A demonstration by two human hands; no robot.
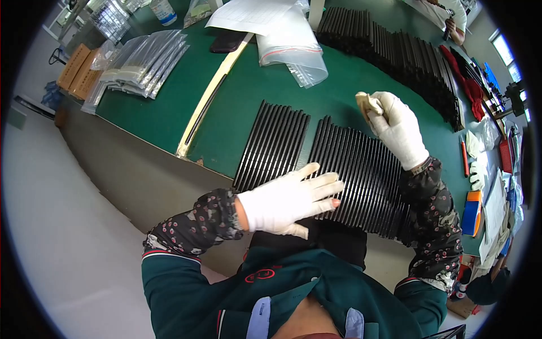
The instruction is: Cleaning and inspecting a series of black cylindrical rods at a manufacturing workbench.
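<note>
Rods, thin, black and straight [358, 164], lie side by side at the near edge of the green-topped worktable [345, 79] in two groups, the right one wider, a narrow gap between. The left hand [282, 200], white-gloved, is palm down over the near part of the rods; its fingers are extended and spread, reaching across the gap onto the right group, thumb toward the body, one bare fingertip exposed. The right hand [395, 124], likewise gloved, is above the far ends of the right group, fingers bent together; whether the beige shape at the tips is cloth or glove cannot be told.

Beyond the gloves, a dense row of black rods [395, 53] runs toward the right edge. Left of the groups, a pale strip [206, 107] extends from the near edge toward a black phone [227, 42]. Printed sheets [251, 16] overlap a clear zip bag [291, 62] farther in. Stacked plastic bags [141, 65] reach the near edge at left. Toward the right edge: a red pen-shaped item [464, 158] and a blue-and-orange box [471, 213].
</note>
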